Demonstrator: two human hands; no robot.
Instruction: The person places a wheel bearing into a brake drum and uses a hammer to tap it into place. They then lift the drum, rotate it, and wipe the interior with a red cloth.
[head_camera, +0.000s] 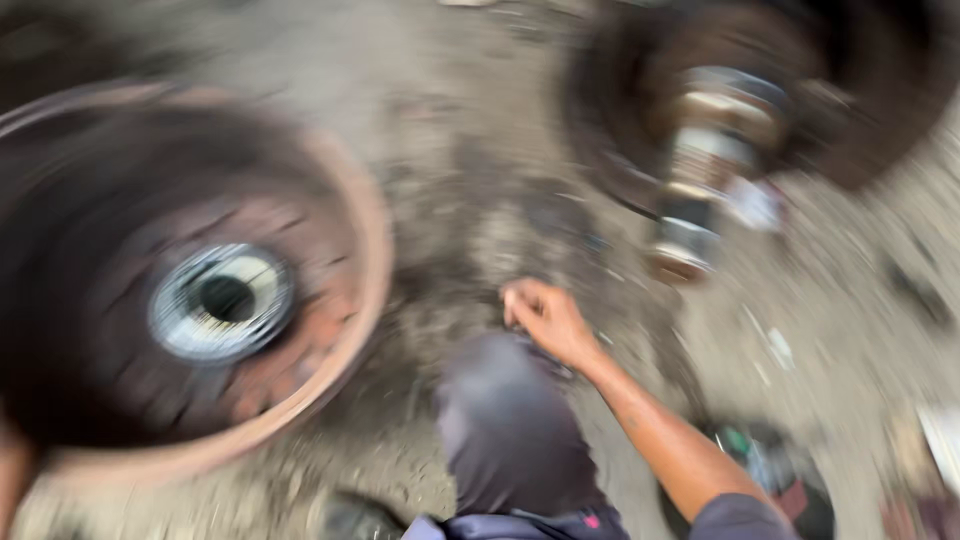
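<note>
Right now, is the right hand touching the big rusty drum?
No: the right hand rests by the knee, apart from the drum.

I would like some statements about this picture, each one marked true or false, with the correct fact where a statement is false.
1. The right hand reaches down over the person's knee toward the dirty ground. True.
2. The right hand grips a long hammer. False: the fingers are curled, and no tool shows in them, though the picture is blurred.
3. A large rusty drum with a shiny round hub lies to the left of the hand. True.
4. The drum is painted bright blue. False: it is brown and rust-coloured.
5. The left hand rests on top of the shiny hub. False: no hand is on the hub.
</note>
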